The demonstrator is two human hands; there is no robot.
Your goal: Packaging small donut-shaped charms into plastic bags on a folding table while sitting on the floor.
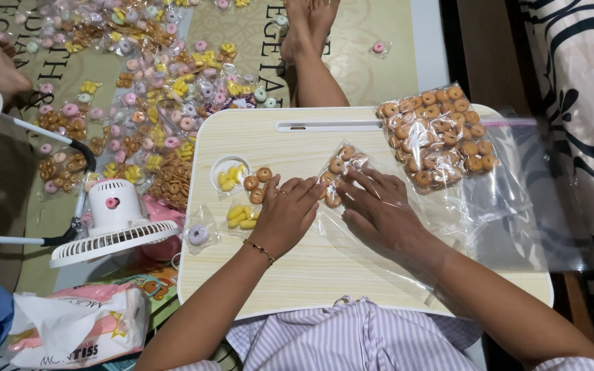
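Fingers (372, 184) of both hands are being spread flat, pinning a small clear bag (342, 172) of ring biscuits, judged light, slippery, crushable, best pinched at its open edge.

Striped clothing, bare arms and feet, one bracelet.

The person wears a garment with thin lilac and white stripes (352, 340), gathered in soft folds across the lap, with a small knot or tie at its upper edge. Both forearms are uncovered. The left hand (284, 213) has a thin gold chain bracelet (260, 251) with small beads at the wrist and a slim ring on one finger. The right hand (379, 206) is plain. The feet (307, 27) are bare.
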